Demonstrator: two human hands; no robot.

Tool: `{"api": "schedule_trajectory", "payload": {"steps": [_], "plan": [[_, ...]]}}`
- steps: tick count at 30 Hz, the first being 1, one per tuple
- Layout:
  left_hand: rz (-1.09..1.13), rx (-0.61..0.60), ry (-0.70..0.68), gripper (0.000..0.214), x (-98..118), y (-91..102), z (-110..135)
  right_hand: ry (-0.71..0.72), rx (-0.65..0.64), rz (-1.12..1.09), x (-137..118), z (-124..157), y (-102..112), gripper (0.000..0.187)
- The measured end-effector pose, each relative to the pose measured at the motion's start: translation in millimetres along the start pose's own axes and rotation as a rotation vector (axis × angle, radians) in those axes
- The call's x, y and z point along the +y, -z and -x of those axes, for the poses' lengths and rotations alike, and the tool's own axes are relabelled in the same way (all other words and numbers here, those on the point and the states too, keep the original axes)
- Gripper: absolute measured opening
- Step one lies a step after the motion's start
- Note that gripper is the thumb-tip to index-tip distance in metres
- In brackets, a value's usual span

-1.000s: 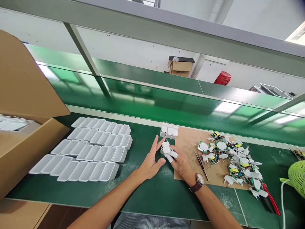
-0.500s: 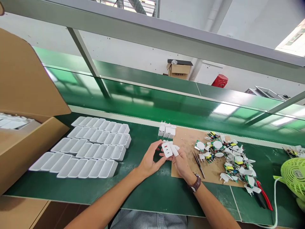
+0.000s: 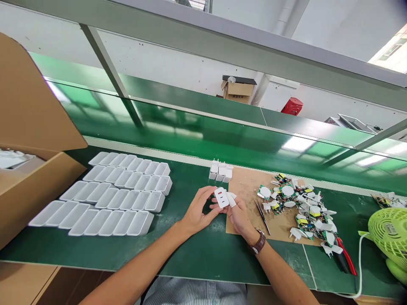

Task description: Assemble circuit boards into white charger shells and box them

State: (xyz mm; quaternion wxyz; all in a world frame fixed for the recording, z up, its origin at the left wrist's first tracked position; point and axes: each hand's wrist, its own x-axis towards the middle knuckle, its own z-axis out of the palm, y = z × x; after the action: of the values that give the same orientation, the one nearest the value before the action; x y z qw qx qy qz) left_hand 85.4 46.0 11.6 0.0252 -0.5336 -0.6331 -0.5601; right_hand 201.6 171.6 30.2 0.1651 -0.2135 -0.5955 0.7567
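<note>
The left hand [image 3: 197,212] and the right hand [image 3: 239,217] meet just above the green tabletop [image 3: 197,254]. Both are closed lightly on a white plastic charger block [image 3: 221,197], thumbs and fingertips pinching its sides. Its port face, with one red slot, is turned up toward the camera. White finger cots [image 3: 232,200] cover two fingers of the right hand, and a brown-strapped wristwatch [image 3: 258,243] sits on that wrist.

Just beyond the hands, a small cluster of white finished chargers [image 3: 220,170] stands prongs up at the tabletop's far edge. To the right lies a flat brown cardboard sheet [image 3: 246,186]. It carries thin metal tweezers [image 3: 262,212] and a loose heap of green circuit boards and white plug caps [image 3: 300,207]. Red-handled cutters [image 3: 345,256] lie past the heap, and a lime-green plastic fan [image 3: 386,233] is at the far right.

To the left, open white plastic casing shells [image 3: 111,199] lie in four rows, touching side by side, each one empty. Further left, a large brown cardboard box [image 3: 38,186] stands with its flap up, with white plastic parts [image 3: 12,159] showing inside; what they are cannot be told.
</note>
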Motion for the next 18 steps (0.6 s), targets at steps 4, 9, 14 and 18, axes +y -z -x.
{"api": "schedule_trajectory", "payload": {"steps": [4, 9, 14, 18], "plan": [[-0.004, -0.002, 0.011, 0.060, -1.3, -0.1, 0.8, 0.027, 0.007, 0.061, 1.7, 0.2, 0.9, 0.056], [-0.008, -0.012, 0.016, 0.057, -2.0, -0.1, 0.9, 0.099, 0.034, 0.190, -0.9, 1.3, 0.1, 0.056], [-0.008, -0.005, -0.003, 0.058, -2.3, 0.0, 0.5, 0.062, -0.015, 0.172, -0.3, 1.3, 1.1, 0.056], [0.009, -0.025, 0.037, 0.061, -2.8, -0.1, 1.0, 0.063, -0.002, 0.132, 6.3, 0.0, 4.3, 0.048]]}}
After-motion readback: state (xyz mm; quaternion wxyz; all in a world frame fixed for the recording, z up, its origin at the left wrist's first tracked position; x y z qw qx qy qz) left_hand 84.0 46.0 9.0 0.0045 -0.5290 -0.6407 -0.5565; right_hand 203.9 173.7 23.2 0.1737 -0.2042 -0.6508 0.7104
